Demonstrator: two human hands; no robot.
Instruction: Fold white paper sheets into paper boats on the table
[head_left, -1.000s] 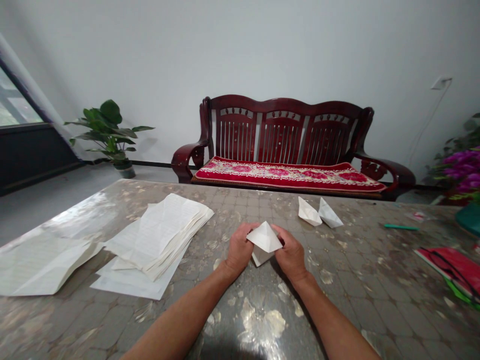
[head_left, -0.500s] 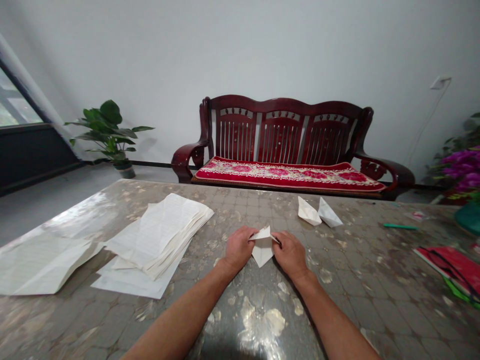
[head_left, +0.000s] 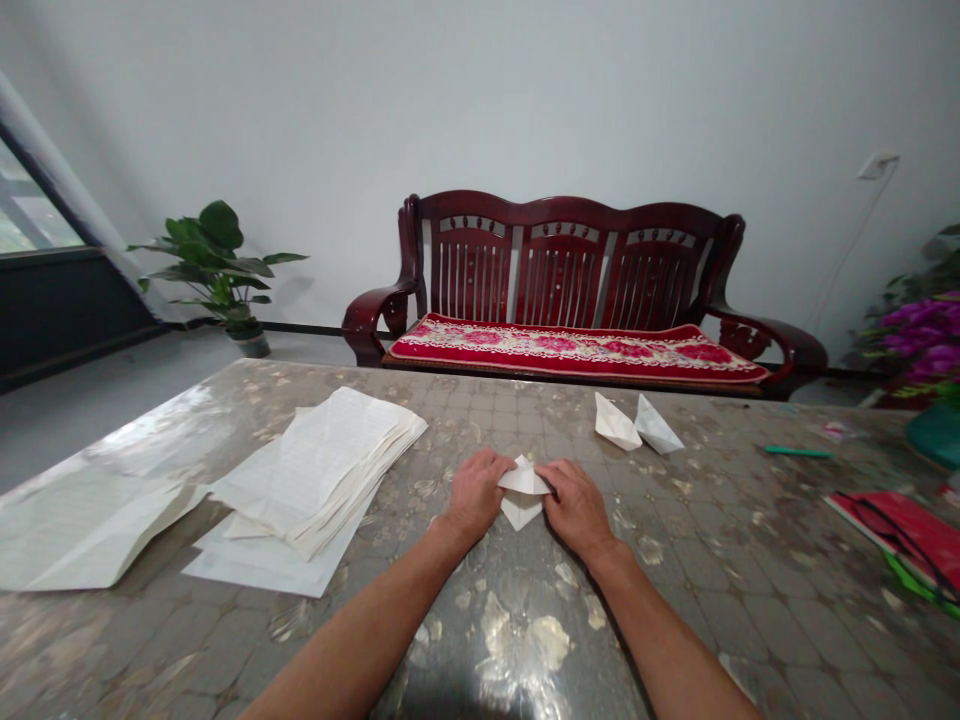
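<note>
Between my two hands is a small piece of folded white paper [head_left: 523,483], its lower point aimed toward me and a flap lying across its upper part. My left hand [head_left: 477,495] is closed on the paper's left corner, and my right hand [head_left: 576,507] pinches the right corner. The fingertips are partly hidden behind the hands and the paper. Farther back, to the right of my hands, two folded paper boats stand side by side, a cream one [head_left: 616,424] and a whiter one [head_left: 658,427].
Left on the patterned table [head_left: 465,640] lie a stack of paper sheets [head_left: 322,465] and a creased sheet [head_left: 82,530]. To the right are a green pen [head_left: 798,452] and a red notebook [head_left: 904,535]. A wooden bench [head_left: 562,260] stands behind the table.
The paper's raised upper flap has come down and spread flatter across the piece between my fingers. Both hands stay in almost the same place, holding its corners.
</note>
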